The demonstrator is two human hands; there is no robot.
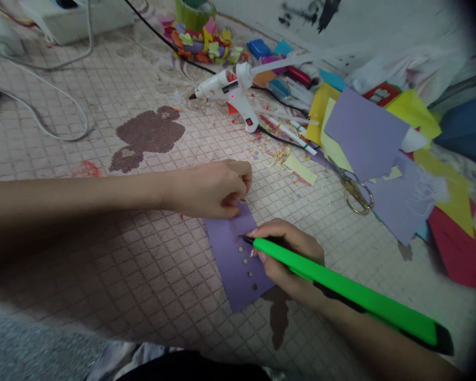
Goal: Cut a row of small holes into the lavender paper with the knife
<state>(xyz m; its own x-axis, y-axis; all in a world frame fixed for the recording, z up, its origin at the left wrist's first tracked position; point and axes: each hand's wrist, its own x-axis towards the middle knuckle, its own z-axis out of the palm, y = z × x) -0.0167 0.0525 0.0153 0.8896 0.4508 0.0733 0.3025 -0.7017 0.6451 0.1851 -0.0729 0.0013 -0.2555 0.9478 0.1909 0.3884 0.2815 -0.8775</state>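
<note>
A purple paper strip [234, 264] with a row of small punched holes lies on the checked cloth. My left hand [212, 188] is curled, its fingertips pressing down the strip's far end. My right hand [291, 264] grips a long bright green tool [353, 291] with a dark tip that touches the strip near the holes.
A white glue gun [230, 90] lies beyond, its black cord trailing. Scissors [355, 190], glue sticks and paper scraps sit to the right. Purple [365, 132], yellow and red sheets pile at the right edge. Paper flowers [204, 45] and a green tape roll [194, 10] lie farther back.
</note>
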